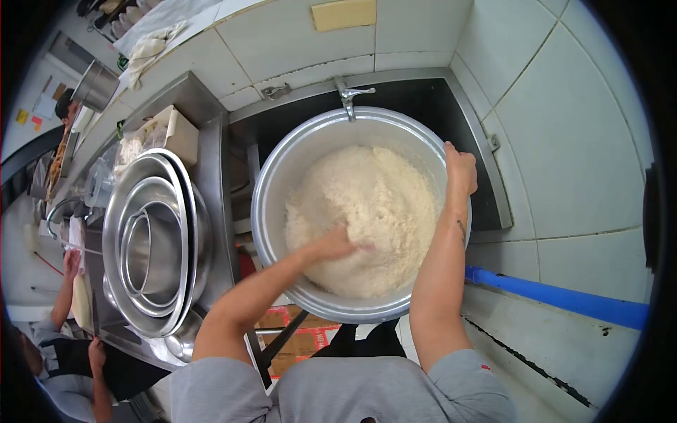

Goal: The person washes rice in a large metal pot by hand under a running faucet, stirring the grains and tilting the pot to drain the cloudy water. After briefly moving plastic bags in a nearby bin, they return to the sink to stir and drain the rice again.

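A big aluminium pot [276, 185] sits in the dark steel sink [423, 95] and fills most of it. The pot's far rim lies right under the faucet [349, 95], which is mounted on the sink's back edge. The pot holds a heaped mound of wet white rice [381, 201], piled higher toward the far side.

The person leans over it from the sink's front edge. The left hand [336, 244] is pressed down into the near part of the rice. Its fingertips are sunk in the grains, so I cannot tell whether they are spread or curled. The right hand [460, 169] is on the pot's right rim, with the fingers wrapped over the edge and gripping it. That forearm runs along the outside of the pot.

On the steel counter [211, 176] along the sink's left edge stands a nest of stainless mixing bowls [151, 243], one inside another and tipped slightly toward the sink. Beyond them, near the counter's far end, are a box [176, 130] and a clear bag [130, 149].

A blue pipe [564, 297] runs along the white tiles to the right of the sink's front corner. At the far left, well apart from the pot, another person's hand [71, 262] rests by a second counter.
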Available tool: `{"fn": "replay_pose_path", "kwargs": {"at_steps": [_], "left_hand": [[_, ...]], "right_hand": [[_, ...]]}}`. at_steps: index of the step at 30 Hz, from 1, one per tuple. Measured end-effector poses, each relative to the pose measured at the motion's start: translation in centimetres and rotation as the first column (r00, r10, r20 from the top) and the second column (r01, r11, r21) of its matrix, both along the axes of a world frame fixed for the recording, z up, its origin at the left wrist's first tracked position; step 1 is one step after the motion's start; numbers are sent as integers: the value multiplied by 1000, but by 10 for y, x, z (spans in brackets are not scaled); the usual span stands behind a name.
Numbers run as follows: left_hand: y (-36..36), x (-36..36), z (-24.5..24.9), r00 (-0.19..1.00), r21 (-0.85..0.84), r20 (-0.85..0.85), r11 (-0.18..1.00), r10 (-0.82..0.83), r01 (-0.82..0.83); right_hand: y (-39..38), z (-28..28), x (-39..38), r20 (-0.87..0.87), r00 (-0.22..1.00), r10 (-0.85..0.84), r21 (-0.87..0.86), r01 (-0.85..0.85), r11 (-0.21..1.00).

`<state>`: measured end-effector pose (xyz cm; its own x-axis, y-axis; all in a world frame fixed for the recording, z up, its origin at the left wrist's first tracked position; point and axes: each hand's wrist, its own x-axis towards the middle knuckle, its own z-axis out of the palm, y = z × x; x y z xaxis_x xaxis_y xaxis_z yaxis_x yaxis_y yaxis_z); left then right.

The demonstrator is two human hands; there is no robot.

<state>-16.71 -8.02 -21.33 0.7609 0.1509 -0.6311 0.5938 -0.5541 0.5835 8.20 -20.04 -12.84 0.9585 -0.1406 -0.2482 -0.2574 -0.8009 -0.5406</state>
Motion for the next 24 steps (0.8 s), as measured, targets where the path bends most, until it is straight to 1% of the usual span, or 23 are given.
{"fn": "replay_pose_path", "kwargs": {"at_steps": [1,2,3,6,8,10,12,13,14,15,16,17,18,19,21,22,23,24], "left_hand": [[-18,-8,0,992,140,-3,982,-129,128],[-33,-13,4,966,275,-20,928,-257,252],[-40,-13,6,925,403,-50,840,-377,365],[-28,13,0,844,482,71,759,-532,437],[3,44,-49,915,342,15,861,-404,375],[18,70,-61,967,371,36,902,-251,220],[17,93,-60,886,480,-149,751,-440,453],[12,99,-57,830,511,-238,662,-504,548],[9,100,-52,834,443,-237,709,-498,549],[9,95,-29,836,374,-242,747,-493,549],[11,90,-6,834,303,-252,779,-491,549],[22,90,19,865,302,-92,814,-493,496],[37,97,36,873,290,69,847,-483,446],[62,117,-1,917,412,72,849,-393,332],[100,166,-29,955,534,228,844,-191,41],[105,181,-25,931,511,357,850,-76,-126],[101,195,-39,936,348,351,927,7,-138],[88,213,-54,940,174,330,973,87,-151]], "right_hand": [[0,0,-2,1,1000,7,-8,-7,1000],[1,0,-3,5,1000,14,-16,-14,1000],[1,2,-2,14,1000,19,-24,-19,1000],[1,1,-1,-2,1000,10,-30,-10,1000],[-1,5,1,-32,999,32,-11,-33,999],[-1,4,0,-49,998,29,8,-29,1000],[-1,4,0,-42,999,23,-1,-23,1000],[-1,3,-1,-2,1000,12,-15,-12,1000],[0,-1,-1,42,999,7,-25,-6,1000],[1,-2,-1,83,997,-1,-26,3,1000],[1,-1,-1,66,998,0,-28,2,1000],[2,-1,-1,67,998,-2,-23,4,1000],[2,-1,-1,65,998,-8,-17,9,1000],[2,-1,-2,65,998,-17,-11,17,1000],[2,3,-2,61,998,-4,-1,4,1000],[1,4,-3,57,998,5,-2,-5,1000],[1,5,-3,60,998,2,-2,-2,1000],[1,5,-4,62,998,-1,-1,1,1000]]}}
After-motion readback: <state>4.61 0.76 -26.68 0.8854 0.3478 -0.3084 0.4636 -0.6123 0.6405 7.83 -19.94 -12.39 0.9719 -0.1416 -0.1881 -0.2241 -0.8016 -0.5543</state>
